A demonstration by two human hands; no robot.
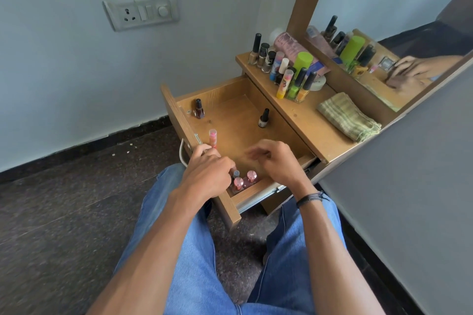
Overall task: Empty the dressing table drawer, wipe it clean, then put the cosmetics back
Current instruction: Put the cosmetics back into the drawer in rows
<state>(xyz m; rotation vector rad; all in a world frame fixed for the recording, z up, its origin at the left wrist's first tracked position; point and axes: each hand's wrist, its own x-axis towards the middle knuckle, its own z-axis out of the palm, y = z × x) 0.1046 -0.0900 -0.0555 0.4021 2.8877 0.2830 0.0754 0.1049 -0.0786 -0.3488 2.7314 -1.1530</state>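
Head view: left hand (pixel 208 170) curls shut on what seems a small bottle at the drawer's (pixel 245 193) near corner, though its fingers hide the contact. Just right of that grip stand pink-capped nail polish bottles (pixel 244 180), glass, light, slippery, best pinched by the cap. Right hand (pixel 275 158) hovers blurred, loosely open, empty.

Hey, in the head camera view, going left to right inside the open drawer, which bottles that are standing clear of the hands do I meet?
Dark brown nail polish bottle → pink tube → pink-capped bottles at the near corner → small black-capped bottle.
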